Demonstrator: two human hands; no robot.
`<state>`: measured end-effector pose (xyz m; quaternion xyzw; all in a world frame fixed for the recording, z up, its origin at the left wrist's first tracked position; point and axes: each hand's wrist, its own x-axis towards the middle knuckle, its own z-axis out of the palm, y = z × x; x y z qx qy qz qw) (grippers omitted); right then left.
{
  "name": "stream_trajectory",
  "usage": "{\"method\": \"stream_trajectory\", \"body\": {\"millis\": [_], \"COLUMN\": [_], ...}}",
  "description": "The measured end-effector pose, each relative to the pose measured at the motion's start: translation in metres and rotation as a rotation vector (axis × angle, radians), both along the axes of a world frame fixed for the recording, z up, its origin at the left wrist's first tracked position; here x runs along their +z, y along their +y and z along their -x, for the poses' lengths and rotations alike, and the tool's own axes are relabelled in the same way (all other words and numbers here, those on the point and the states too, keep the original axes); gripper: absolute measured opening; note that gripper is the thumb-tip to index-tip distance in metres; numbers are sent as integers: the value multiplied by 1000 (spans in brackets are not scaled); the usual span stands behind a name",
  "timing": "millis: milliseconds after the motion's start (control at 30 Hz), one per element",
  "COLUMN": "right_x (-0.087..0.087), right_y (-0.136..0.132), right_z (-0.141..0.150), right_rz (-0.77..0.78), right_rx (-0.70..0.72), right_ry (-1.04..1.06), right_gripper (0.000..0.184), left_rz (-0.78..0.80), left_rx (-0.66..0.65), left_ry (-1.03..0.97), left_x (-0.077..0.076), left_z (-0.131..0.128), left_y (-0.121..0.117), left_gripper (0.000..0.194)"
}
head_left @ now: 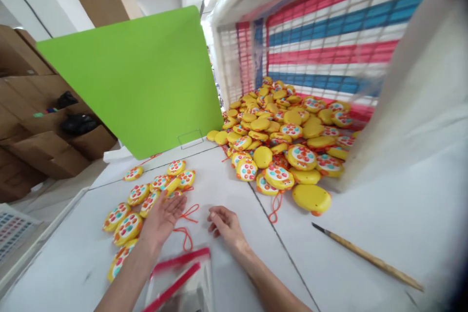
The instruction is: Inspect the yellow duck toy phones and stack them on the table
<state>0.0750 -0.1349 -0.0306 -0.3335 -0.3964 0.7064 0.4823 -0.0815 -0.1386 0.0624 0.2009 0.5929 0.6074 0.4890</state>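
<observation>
"2 hands are lying open above a white table (300, 253), aren't they?"

"Yes. The left hand (163, 219) is spread wide and grasping nothing, just beside a small group of dotted yellow toys (139, 200). The right hand (226, 226) is released too, its fingers slightly curled."

"Where are the toys sitting?"

"Left of the left hand, mostly dotted faces up, forming a loose band that is running away from the person along the table's left side. A much bigger heap (285, 126) is piling up against a striped sack (329, 39)."

"And the red cord (186, 234)?"

"It's trailing between the hands, above a plastic bag (179, 280). I'd judge it's lying there to stay within easy reach."

"The green board (127, 78)?"

"It's standing left of the heap, seemingly walling it in."
</observation>
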Motion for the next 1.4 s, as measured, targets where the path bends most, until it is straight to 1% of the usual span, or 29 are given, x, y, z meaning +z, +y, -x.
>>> {"method": "stream_trajectory", "body": {"millis": [33, 100, 200, 300, 367, 400, 467, 533, 600, 700, 767, 800, 867, 967, 1100, 1167, 1233, 1333, 1400], "right_x": [1, 3, 4, 4, 4, 3, 1, 0, 1, 6, 11, 13, 16, 18, 19, 19, 20, 21, 22], "right_y": [2, 4, 9, 13, 16, 17, 19, 20, 21, 21, 21, 21, 19, 14, 9, 7, 5, 3, 1], "right_z": [-1, -4, -6, -9, -11, -11, -11, -11, -13, -20, -24, -26, -28, -26, -23, -22, -21, -19, -18], "right_rz": [24, 67, 122, 158, 176, 189, 226, 265, 315, 380, 361, 325, 222, 102, 33, -21, -59, -55, -39], "right_rx": [-15, -40, -77, -120, -147, -157, -174, -184, -218, -284, -287, -260, -163, -17, 26, 53, 96, 126, 130], "right_ry": [20, 53, 88, 103, 116, 126, 154, 185, 236, 321, 316, 288, 206, 116, 67, 53, 60, 77, 71], "right_gripper": [47, 45, 44, 41, 38, 37, 36, 38, 41, 43, 44, 44, 42, 40, 41, 41, 40, 40, 40], "left_rz": [19, 14, -36, -45, -39, -35, -30, -42, -67, -92, -84, -76, -62, -78, -94, -85, -83, -96, -66], "left_rx": [-69, -168, -222, -247, -267, -279, -300, -309, -303, -277, -257, -248, -225, -221, -287, -271, -253, -244, -202], "left_ry": [22, 90, 219, 313, 343, 348, 334, 290, 225, 135, 97, 85, 72, 98, 303, 396, 443, 419, 285], "left_x": [1, -4, -19, -36, -44, -47, -50, -49, -45, -37, -34, -34, -34, -36, -37, -37, -37, -36, -36], "left_z": [-12, -43, -96, -135, -149, -152, -150, -136, -115, -79, -62, -56, -49, -49, -50, -48, -46, -42, -41], "left_y": [8, 26, 63, 103, 123, 130, 136, 129, 112, 72, 42, 28, 2, -25, -43, -48, -52, -55, -57], "left_gripper": [16, 10, 23, 36, 36, 34, 30, 25, 21, 23, 26, 28, 30, 33, 50, 55, 57, 60, 61]}}
